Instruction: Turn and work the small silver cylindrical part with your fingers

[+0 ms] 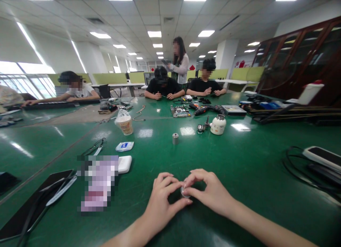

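Observation:
My left hand (pixel 162 201) and my right hand (pixel 206 192) meet low over the green table (pixel 239 169), fingers curled toward each other. Together they pinch a small clear round piece (pixel 184 192) between fingertips and thumbs; I cannot make out what it is. Farther out on the table stand a small metal cylinder (pixel 175 138) and a white jar-like body with a metal top (pixel 218 124), both out of reach of my fingers.
A white case (pixel 124 164) and blue-white packet (pixel 124 146) lie left, a phone (pixel 29 204) at the near left edge. A wrapped paper cup (pixel 124 122) stands behind. Cables and a device (pixel 319 158) lie right. Several people sit or stand at the far side.

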Demonstrator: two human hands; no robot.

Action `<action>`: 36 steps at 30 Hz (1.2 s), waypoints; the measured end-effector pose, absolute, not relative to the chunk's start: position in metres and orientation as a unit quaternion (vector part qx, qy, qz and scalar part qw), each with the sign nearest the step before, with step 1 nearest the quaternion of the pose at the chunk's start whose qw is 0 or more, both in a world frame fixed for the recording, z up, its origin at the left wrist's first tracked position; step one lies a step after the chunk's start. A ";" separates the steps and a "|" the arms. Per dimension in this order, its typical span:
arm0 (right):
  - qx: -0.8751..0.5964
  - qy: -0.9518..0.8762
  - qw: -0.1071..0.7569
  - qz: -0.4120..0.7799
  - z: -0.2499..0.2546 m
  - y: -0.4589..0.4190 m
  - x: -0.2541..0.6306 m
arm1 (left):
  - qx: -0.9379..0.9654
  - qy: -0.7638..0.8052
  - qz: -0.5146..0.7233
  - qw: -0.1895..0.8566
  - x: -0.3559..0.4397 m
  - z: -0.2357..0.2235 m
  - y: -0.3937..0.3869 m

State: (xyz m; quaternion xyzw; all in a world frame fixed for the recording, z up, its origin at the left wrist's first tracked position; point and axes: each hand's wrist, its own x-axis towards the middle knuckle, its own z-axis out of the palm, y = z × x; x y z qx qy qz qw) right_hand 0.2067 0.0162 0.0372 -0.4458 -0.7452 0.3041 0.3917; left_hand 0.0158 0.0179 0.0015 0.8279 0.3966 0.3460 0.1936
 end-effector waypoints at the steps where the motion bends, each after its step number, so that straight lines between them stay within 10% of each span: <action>1: -0.460 -0.740 0.397 0.288 0.037 0.016 0.207 | 0.828 0.397 0.344 0.194 0.016 0.002 0.018; 8: -0.432 -0.704 0.465 0.318 0.015 0.021 0.224 | 0.824 0.375 0.366 0.213 0.014 0.006 0.012; 23: -0.421 -0.796 0.313 0.303 0.001 0.014 0.214 | 0.777 0.403 0.407 0.262 0.022 0.024 0.024; 36: -0.426 -0.798 0.298 0.307 0.011 0.011 0.214 | 0.774 0.566 0.281 0.036 -0.016 -0.016 0.060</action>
